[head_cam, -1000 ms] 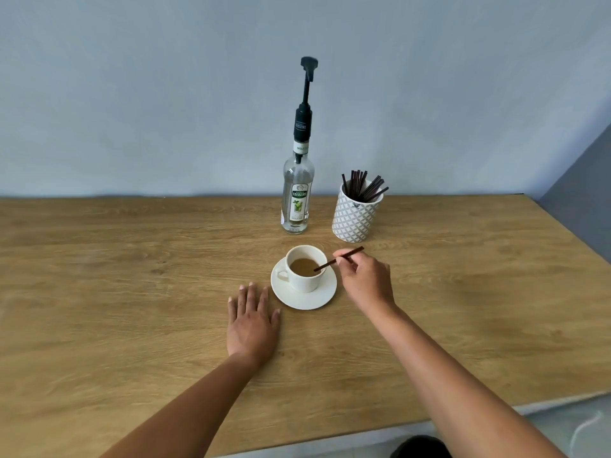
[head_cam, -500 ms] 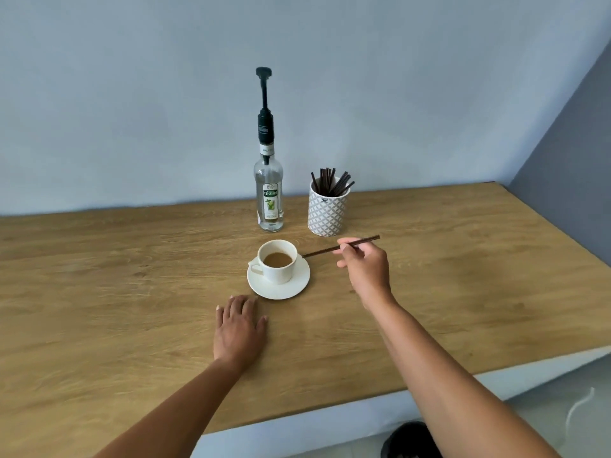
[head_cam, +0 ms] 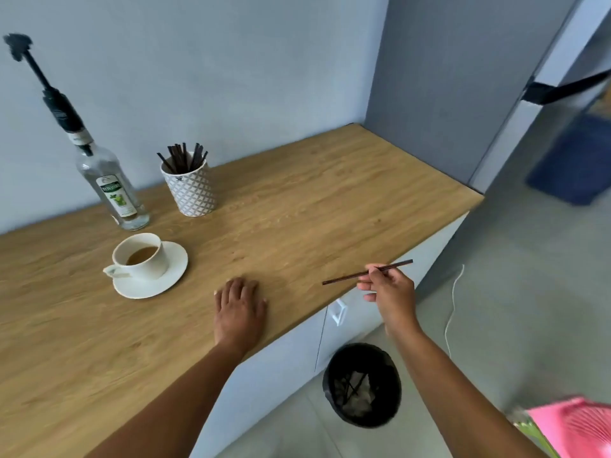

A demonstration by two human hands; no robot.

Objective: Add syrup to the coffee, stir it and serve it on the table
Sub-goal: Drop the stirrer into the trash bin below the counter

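Note:
A white cup [head_cam: 145, 259] with brown coffee stands on a white saucer [head_cam: 165, 282] at the left of the wooden counter [head_cam: 314, 200]. Behind it stands a clear syrup bottle [head_cam: 112, 190] with a tall black pump. A patterned holder [head_cam: 191, 190] beside the bottle carries several dark stir sticks. My left hand [head_cam: 239, 310] rests flat on the counter, to the right of the saucer. My right hand [head_cam: 388, 294] pinches one dark stir stick [head_cam: 347, 277] at the counter's front edge, well away from the cup.
A black bin [head_cam: 362, 385] with several used sticks and crumpled paper stands on the floor below my right hand. White cabinet doors [head_cam: 281, 358] lie under the counter. A grey wall panel [head_cam: 446, 77] closes the counter's far right end. A pink object [head_cam: 578, 424] sits bottom right.
My right hand has carried the stir stick out of the cup and rightward past the counter's edge, above the bin. The view has swung right. My left hand stays flat on the counter.

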